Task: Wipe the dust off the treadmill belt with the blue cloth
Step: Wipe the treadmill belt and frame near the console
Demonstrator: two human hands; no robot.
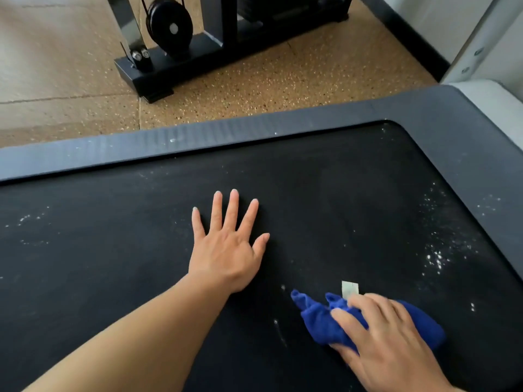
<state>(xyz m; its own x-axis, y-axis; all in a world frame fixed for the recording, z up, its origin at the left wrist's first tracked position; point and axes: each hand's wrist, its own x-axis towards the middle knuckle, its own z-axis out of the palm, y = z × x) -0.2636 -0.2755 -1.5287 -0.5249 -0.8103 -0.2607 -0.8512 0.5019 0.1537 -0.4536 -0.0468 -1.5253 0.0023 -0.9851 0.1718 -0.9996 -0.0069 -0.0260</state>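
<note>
The black treadmill belt fills the lower part of the head view. White dust specks lie on it, thickest at the right side and in a faint patch at the left. My left hand lies flat on the belt near the middle, fingers spread, holding nothing. My right hand presses a bunched blue cloth onto the belt at the lower right. A small white label sticks out of the cloth just above my fingers.
A grey side rail frames the belt along the far edge and curves down the right. Beyond it lies speckled tan flooring, with a black weight machine base standing on it. A white frame stands at the upper right.
</note>
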